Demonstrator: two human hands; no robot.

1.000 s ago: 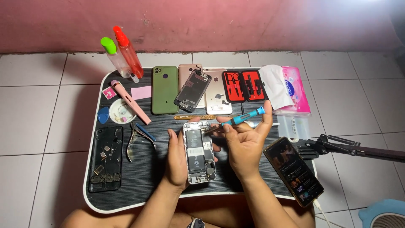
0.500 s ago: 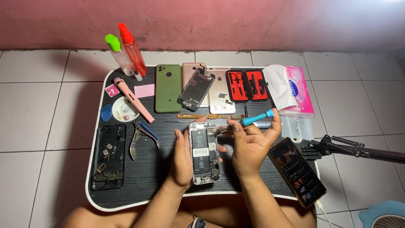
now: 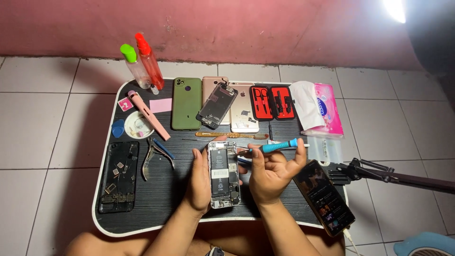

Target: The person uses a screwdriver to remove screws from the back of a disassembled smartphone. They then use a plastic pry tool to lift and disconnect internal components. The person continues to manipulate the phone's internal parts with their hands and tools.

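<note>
Pliers (image 3: 157,155) lying left, lit phone (image 3: 323,197) lying right on table (image 3: 156,208) | left hand (image 3: 201,178) gripping opened phone (image 3: 223,174) upright | right hand (image 3: 271,171) pinching blue screwdriver (image 3: 274,147), tip pointing at phone's top edge

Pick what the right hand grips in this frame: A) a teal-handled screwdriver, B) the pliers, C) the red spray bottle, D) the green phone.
A: the right hand pinches a teal-handled screwdriver with its tip aimed at the opened phone, which the left hand steadies; the pliers lie untouched on the black tray.
</note>
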